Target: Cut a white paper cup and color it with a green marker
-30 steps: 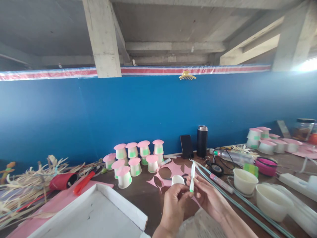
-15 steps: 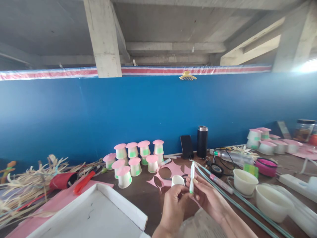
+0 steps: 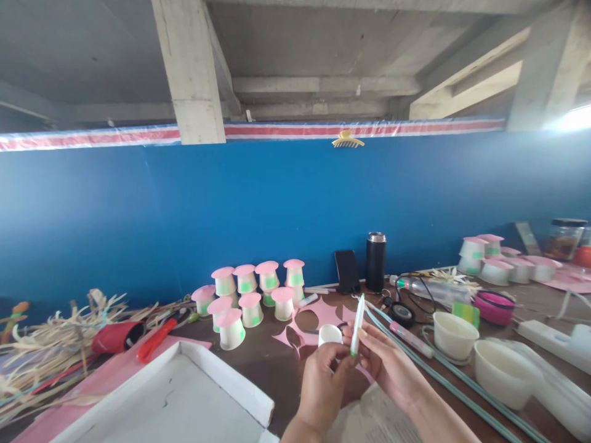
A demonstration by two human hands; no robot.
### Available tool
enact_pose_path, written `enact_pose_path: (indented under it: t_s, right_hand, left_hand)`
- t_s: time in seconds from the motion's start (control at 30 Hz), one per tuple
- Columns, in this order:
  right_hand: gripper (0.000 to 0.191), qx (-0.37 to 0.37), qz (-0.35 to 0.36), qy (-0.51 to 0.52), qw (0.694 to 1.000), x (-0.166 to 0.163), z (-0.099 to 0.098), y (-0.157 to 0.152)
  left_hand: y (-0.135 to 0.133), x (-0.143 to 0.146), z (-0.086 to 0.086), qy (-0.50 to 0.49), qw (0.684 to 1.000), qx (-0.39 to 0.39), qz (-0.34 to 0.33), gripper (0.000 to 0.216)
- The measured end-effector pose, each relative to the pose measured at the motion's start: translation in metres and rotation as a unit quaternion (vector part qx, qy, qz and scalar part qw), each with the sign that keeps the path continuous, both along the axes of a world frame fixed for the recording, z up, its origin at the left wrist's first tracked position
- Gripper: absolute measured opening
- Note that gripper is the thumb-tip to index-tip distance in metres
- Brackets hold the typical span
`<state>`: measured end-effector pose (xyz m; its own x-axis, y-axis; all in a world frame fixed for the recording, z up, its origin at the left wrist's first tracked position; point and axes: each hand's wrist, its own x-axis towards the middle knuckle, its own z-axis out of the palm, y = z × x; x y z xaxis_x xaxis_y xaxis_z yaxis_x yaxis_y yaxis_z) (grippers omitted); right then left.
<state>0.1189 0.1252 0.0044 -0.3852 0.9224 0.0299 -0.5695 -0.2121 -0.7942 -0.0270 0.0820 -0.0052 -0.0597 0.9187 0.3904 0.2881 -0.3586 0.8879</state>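
Note:
In my right hand point(image 3: 385, 363) is a slim white marker pen point(image 3: 357, 326) with green ends, held nearly upright, its top leaning a little right. My left hand point(image 3: 322, 378) is closed around a small white paper cup point(image 3: 330, 334), whose rim shows above the fingers. The left thumb and fingertips come close to the pen's lower green end; whether they touch it I cannot tell. Behind the hands lies pink paper point(image 3: 323, 312) with round holes cut out. To the left stand several upturned white cups point(image 3: 252, 312) with pink discs on top and green patches.
A white shallow tray point(image 3: 221, 381) fills the front left, beside straw-like strips point(image 3: 50, 351) and red-handled scissors point(image 3: 157, 340). At the back stand a phone point(image 3: 346, 272) and a black flask point(image 3: 375, 264). White bowls point(image 3: 505, 372) and blue-green tubes point(image 3: 443, 375) lie to the right.
The pen now leans slightly more to the right at its top. My view has shifted a little; both hands keep their grip.

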Motion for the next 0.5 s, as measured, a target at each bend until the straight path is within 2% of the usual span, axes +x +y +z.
enact_pose_path:
  t_s: [0.5]
  right_hand:
    - [0.021, 0.02, 0.005, -0.029, 0.999, -0.005, 0.0066, -0.0058]
  left_hand:
    - [-0.0056, 0.0014, 0.009, 0.029, 0.999, -0.042, 0.017, 0.016]
